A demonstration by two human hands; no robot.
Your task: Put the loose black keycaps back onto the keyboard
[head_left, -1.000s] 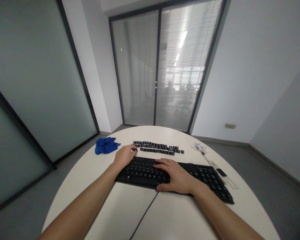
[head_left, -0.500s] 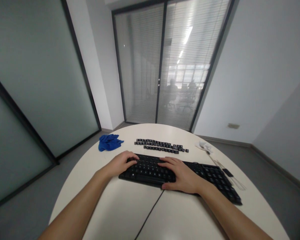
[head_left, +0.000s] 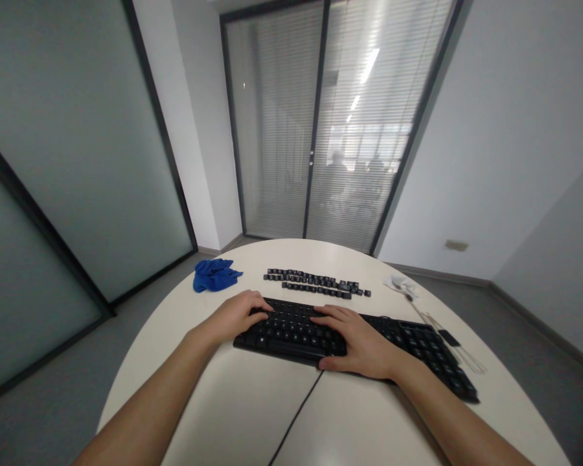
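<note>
A black keyboard lies across the round table, its long side toward me. My left hand rests at its left end, thumb and fingers apart, with the fingertips on or just over the upper-left keys. Across the middle of the keyboard my right hand is spread, fingers stretched over the keys and thumb at the front edge. It covers part of the keys. No separate object shows in either hand. Behind the keyboard, several loose black keycaps are laid out in rows.
A crumpled blue cloth lies at the table's back left. Toward the right are a white crumpled item, a slim brush-like tool and a wire tool with a black handle. A black cable runs toward me over the white table.
The whole view has shifted slightly, so the table's things sit a little further right. Both hands keep the same places on the keyboard.
</note>
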